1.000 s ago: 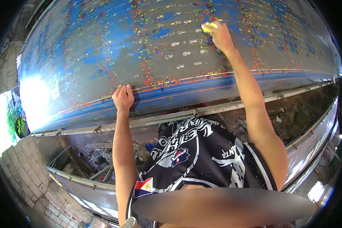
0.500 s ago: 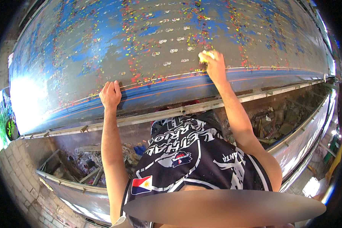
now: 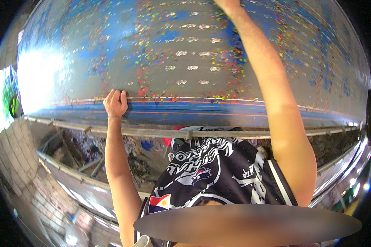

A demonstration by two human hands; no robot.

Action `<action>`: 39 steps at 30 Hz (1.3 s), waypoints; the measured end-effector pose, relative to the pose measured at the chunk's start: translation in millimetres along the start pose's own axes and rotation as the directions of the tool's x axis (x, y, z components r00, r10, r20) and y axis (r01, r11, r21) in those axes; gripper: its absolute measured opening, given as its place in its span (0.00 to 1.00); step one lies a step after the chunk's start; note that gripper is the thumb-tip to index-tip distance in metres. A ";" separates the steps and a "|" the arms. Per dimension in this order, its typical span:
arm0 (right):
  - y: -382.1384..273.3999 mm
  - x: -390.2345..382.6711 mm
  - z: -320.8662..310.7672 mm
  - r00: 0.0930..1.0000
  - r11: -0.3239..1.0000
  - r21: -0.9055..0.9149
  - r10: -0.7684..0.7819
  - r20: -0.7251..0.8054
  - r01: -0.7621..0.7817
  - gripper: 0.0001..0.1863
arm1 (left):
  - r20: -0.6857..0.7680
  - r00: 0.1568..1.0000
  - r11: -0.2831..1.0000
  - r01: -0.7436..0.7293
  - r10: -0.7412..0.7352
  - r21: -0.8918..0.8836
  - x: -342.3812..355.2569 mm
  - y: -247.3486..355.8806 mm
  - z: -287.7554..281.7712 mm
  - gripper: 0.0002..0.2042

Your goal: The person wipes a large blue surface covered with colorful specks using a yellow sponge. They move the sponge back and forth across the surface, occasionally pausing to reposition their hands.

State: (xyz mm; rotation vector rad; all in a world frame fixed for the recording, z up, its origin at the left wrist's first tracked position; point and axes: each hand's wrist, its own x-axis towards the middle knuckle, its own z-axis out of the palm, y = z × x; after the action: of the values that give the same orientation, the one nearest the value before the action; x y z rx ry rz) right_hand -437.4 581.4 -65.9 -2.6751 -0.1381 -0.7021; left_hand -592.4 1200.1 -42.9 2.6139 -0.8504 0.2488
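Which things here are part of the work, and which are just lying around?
Apparently in use: colour-speckled surface; left hand, at its near edge; right hand, partly cut off, anything it holds out of view.

Apparently lying about: blue scrap; jumbled debris.

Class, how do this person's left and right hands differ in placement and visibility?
The left hand is at the blue striped border; the right hand is farther across the speckled surface.
The left hand is within frame; the right hand is cut off by the top edge.
Both look gloveless.
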 end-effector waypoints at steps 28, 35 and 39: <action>-393.6 -251.0 -9.2 0.944 0.860 0.474 -0.292 0.151 0.190 0.16 | -0.096 0.995 1.000 -0.016 0.018 0.019 -13.5 -14.7 9.1 0.18; -364.6 -320.5 -59.5 0.952 0.913 0.372 -0.250 0.177 0.171 0.15 | -0.057 0.998 0.999 0.013 -0.010 0.048 -14.2 -7.5 5.7 0.22; -323.9 -343.1 -92.9 0.966 0.950 0.290 -0.175 0.188 0.116 0.16 | 0.019 0.993 0.987 0.118 -0.121 0.105 -9.7 -2.6 6.8 0.24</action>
State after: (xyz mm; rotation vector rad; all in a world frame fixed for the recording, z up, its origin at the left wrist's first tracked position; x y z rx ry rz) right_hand -838.5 846.3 -53.6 -2.4769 -0.4611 -0.4016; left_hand -598.3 1204.4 -52.6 2.7583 -0.7034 0.2325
